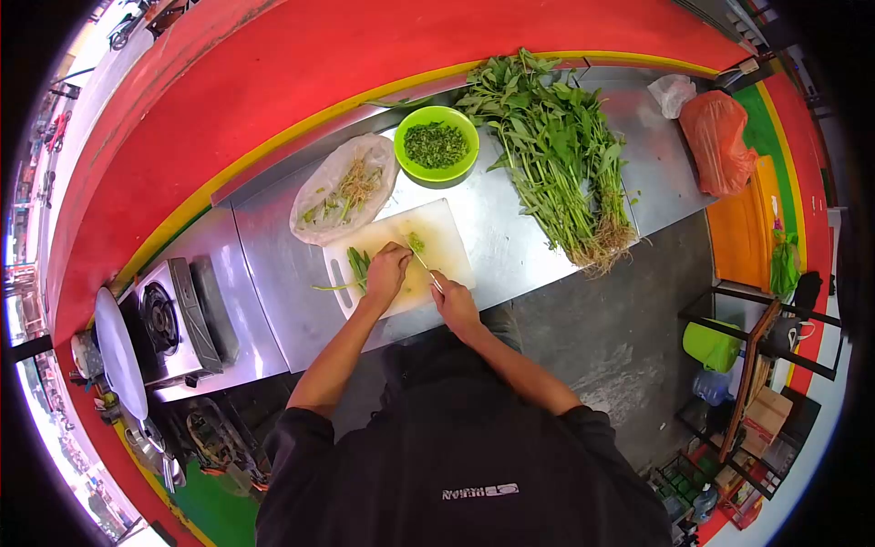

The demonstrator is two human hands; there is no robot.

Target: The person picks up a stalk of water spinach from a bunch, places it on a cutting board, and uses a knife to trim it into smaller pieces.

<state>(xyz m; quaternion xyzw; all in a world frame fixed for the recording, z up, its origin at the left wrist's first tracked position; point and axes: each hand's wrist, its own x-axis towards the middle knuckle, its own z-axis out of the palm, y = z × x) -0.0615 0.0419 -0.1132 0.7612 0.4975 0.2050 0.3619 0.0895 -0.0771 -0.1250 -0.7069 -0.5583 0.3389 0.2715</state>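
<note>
On a white cutting board [447, 239], my left hand [388, 272] is closed over green stalks [359, 264], whose leafy ends stick out to its left. My right hand [455, 302] grips a knife [423, 263] by the handle, its blade beside the left fingertips. Small chopped green pieces [416, 242] lie by the blade. Behind the board stands a lime-green bowl [470, 153] of chopped greens [436, 145]. A clear plastic bag [314, 196] with roots and trimmings touches the board's back left.
A large bunch of leafy greens with roots [556, 155] lies on the metal counter [656, 182] to the right. Farther right sit an orange plastic bag [715, 141] and a whitish bag [673, 95]. A gas stove [164, 319] is at the left.
</note>
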